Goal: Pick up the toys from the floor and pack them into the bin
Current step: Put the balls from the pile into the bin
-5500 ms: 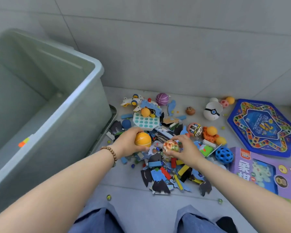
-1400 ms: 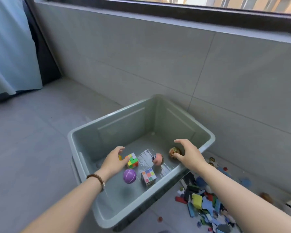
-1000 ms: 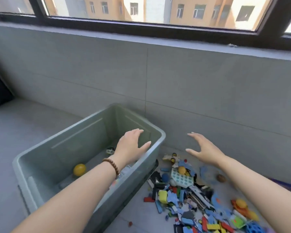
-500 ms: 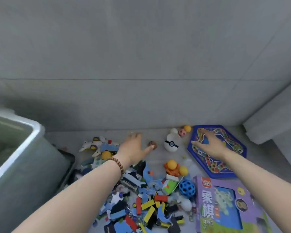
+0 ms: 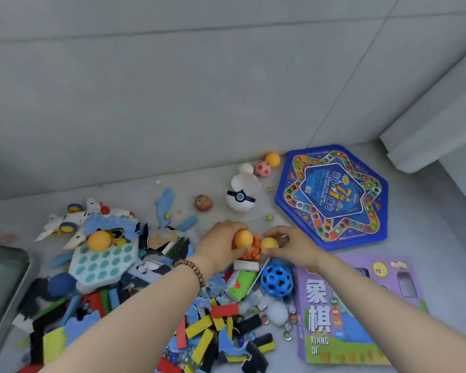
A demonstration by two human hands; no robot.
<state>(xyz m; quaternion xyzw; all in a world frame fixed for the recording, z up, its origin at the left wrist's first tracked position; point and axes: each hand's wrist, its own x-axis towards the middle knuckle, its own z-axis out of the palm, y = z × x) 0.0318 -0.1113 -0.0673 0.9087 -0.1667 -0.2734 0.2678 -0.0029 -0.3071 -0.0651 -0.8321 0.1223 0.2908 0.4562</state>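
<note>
Toys lie in a heap on the grey floor. My left hand curls its fingers round an orange ball in the middle of the heap. Beside it, my right hand grips a yellow ball. Both balls sit on a small orange toy between the hands. The grey bin shows only as a corner at the left edge.
A white ball toy with a black band, a brown ball and small balls lie by the wall. A blue hexagonal game board and a purple game box lie right. A blue holed ball, a pop-it board and foam blocks are near.
Both hands let their earlier balls go into the bin, swung back right to the heap, came down open and now each closes on a ball.
</note>
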